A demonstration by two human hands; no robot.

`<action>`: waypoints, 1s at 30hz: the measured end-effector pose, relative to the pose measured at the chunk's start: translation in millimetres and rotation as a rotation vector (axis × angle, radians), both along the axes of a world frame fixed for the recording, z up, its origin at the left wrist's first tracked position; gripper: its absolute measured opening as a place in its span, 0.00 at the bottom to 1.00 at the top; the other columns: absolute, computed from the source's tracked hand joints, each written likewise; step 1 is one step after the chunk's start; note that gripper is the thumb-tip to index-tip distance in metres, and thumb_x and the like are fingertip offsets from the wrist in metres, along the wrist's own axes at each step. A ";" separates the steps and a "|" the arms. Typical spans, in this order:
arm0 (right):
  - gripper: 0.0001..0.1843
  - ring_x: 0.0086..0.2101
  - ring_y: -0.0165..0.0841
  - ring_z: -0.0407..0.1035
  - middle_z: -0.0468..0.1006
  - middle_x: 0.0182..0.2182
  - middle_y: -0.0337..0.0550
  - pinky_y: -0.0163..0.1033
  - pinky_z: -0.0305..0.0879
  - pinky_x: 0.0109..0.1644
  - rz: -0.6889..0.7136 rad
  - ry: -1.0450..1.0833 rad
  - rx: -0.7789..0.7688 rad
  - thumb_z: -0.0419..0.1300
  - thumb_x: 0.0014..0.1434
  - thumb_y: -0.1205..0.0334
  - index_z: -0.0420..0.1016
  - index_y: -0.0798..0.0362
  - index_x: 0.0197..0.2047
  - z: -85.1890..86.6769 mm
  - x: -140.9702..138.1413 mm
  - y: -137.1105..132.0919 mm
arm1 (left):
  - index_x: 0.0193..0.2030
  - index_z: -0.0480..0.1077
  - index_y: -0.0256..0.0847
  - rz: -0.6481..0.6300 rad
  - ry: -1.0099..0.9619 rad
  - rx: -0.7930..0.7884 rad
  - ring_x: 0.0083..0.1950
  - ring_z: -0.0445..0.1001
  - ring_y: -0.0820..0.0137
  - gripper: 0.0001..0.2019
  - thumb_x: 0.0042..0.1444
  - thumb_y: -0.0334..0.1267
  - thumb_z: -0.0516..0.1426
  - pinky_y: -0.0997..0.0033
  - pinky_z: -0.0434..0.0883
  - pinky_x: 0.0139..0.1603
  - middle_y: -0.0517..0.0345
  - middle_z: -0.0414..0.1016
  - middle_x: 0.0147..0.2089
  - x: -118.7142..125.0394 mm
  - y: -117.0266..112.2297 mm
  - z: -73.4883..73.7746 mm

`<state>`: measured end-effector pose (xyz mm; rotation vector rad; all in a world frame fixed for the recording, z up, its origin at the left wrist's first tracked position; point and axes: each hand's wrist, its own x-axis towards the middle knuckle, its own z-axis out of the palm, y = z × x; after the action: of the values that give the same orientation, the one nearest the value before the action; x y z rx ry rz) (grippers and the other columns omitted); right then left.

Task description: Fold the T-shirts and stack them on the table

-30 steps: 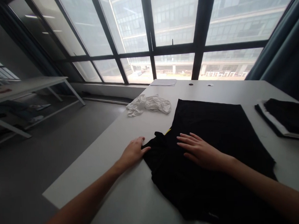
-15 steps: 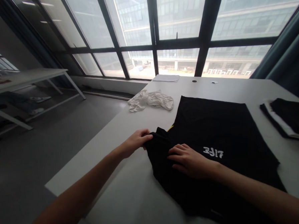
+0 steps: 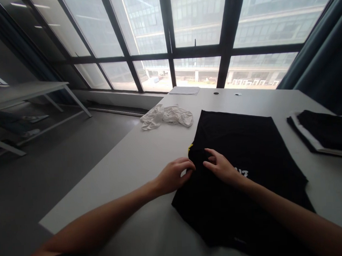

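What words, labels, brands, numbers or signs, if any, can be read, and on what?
None can be read.
White lettering on the black shirt: partly hidden by the right hand, too incomplete to read.
Small pale marking on the shirt's nearer part: too small.
Papers on the table: no text can be made out.

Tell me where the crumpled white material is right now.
In the head view, the crumpled white material lies on the table, just left of the black garment's far end and beyond the left hand.
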<state>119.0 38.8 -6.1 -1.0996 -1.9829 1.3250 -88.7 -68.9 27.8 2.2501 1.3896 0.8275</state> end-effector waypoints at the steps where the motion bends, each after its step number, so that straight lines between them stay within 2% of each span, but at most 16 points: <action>1: 0.37 0.33 0.35 0.73 0.79 0.35 0.43 0.42 0.71 0.41 -0.007 -0.003 0.006 0.62 0.57 0.59 0.60 0.57 0.69 -2.0 -1.6 2.6 | 0.45 0.74 0.42 -0.009 0.047 0.038 0.48 0.74 0.65 0.08 0.66 0.32 0.54 0.64 0.70 0.53 0.52 0.77 0.47 -1.0 -2.6 -4.6; 3: 0.36 0.35 0.35 0.73 0.79 0.38 0.44 0.42 0.71 0.43 -0.027 -0.007 0.052 0.63 0.56 0.62 0.63 0.55 0.67 -4.1 -7.7 10.4 | 0.46 0.74 0.42 -0.067 0.135 0.091 0.48 0.74 0.64 0.08 0.66 0.32 0.54 0.63 0.70 0.54 0.52 0.77 0.48 -2.5 -9.3 -12.9; 6: 0.26 0.42 0.38 0.74 0.80 0.42 0.47 0.44 0.70 0.50 -0.025 -0.026 0.143 0.66 0.53 0.64 0.75 0.54 0.57 -3.7 -21.0 25.7 | 0.47 0.74 0.44 -0.124 0.203 0.129 0.48 0.74 0.64 0.07 0.66 0.35 0.55 0.62 0.69 0.54 0.53 0.77 0.48 -6.3 -12.8 -19.5; 8: 0.19 0.44 0.39 0.74 0.81 0.42 0.47 0.45 0.68 0.53 0.016 -0.035 0.198 0.66 0.51 0.66 0.79 0.54 0.49 -2.8 -29.4 34.2 | 0.48 0.74 0.44 -0.074 0.167 0.140 0.49 0.74 0.64 0.08 0.66 0.34 0.55 0.62 0.69 0.55 0.53 0.77 0.48 -12.3 -4.1 -18.9; 11: 0.15 0.43 0.37 0.75 0.82 0.41 0.45 0.45 0.67 0.54 0.077 0.000 0.274 0.64 0.51 0.71 0.81 0.53 0.43 -2.5 -37.9 41.7 | 0.51 0.74 0.45 0.099 0.069 0.160 0.50 0.74 0.64 0.10 0.65 0.32 0.55 0.62 0.69 0.56 0.54 0.77 0.49 -25.4 24.4 -14.9; 14: 0.17 0.42 0.35 0.75 0.82 0.40 0.43 0.43 0.68 0.52 0.109 0.083 0.318 0.61 0.52 0.74 0.79 0.52 0.45 -3.4 -41.9 45.6 | 0.56 0.72 0.45 0.143 0.036 0.123 0.46 0.73 0.65 0.16 0.62 0.32 0.59 0.62 0.70 0.54 0.56 0.78 0.51 -34.8 55.5 -17.0; 17: 0.18 0.40 0.35 0.74 0.81 0.39 0.42 0.43 0.69 0.50 0.118 0.077 0.358 0.60 0.53 0.74 0.77 0.52 0.47 -3.1 -41.8 45.4 | 0.57 0.71 0.44 0.156 -0.022 0.023 0.42 0.73 0.67 0.18 0.60 0.32 0.61 0.65 0.71 0.50 0.58 0.79 0.47 -34.4 73.7 -26.9; 21: 0.17 0.44 0.41 0.70 0.77 0.44 0.48 0.48 0.67 0.51 0.026 -0.080 0.615 0.60 0.58 0.71 0.76 0.52 0.51 7.5 -34.7 23.4 | 0.55 0.72 0.43 0.208 -0.061 -0.045 0.38 0.73 0.70 0.17 0.59 0.33 0.61 0.68 0.71 0.44 0.59 0.77 0.42 -28.7 79.5 -38.5; 23: 0.13 0.47 0.42 0.67 0.75 0.45 0.49 0.48 0.66 0.53 0.151 -0.116 0.766 0.60 0.61 0.68 0.77 0.50 0.49 17.1 -29.9 0.8 | 0.53 0.73 0.43 0.221 -0.064 -0.043 0.37 0.72 0.70 0.15 0.59 0.33 0.60 0.69 0.71 0.43 0.59 0.77 0.42 -27.6 80.0 -41.0; 25: 0.08 0.46 0.40 0.66 0.75 0.45 0.47 0.46 0.64 0.52 0.413 -0.147 0.844 0.61 0.64 0.63 0.77 0.49 0.46 25.3 -26.2 -24.9 | 0.53 0.74 0.42 0.234 -0.055 -0.038 0.37 0.72 0.70 0.15 0.59 0.34 0.60 0.70 0.71 0.42 0.59 0.77 0.41 -27.4 81.0 -41.8; 27: 0.09 0.45 0.39 0.66 0.75 0.44 0.46 0.45 0.63 0.50 0.641 -0.214 0.900 0.63 0.63 0.57 0.77 0.49 0.46 28.4 -24.7 -48.1 | 0.52 0.74 0.41 0.247 -0.039 -0.027 0.36 0.73 0.70 0.14 0.58 0.34 0.60 0.71 0.70 0.41 0.59 0.77 0.41 -27.2 82.5 -41.4; 30: 0.05 0.40 0.37 0.66 0.75 0.40 0.45 0.43 0.60 0.46 0.779 -0.338 0.973 0.59 0.65 0.61 0.75 0.52 0.42 22.8 -26.6 -69.7 | 0.50 0.75 0.41 0.260 -0.009 -0.019 0.37 0.73 0.70 0.12 0.58 0.33 0.60 0.71 0.70 0.41 0.59 0.77 0.40 -25.3 84.2 -39.7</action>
<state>92.4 -30.9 16.7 -0.0580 -2.9396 0.2582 -114.0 15.3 -11.9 2.0761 1.7022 0.8988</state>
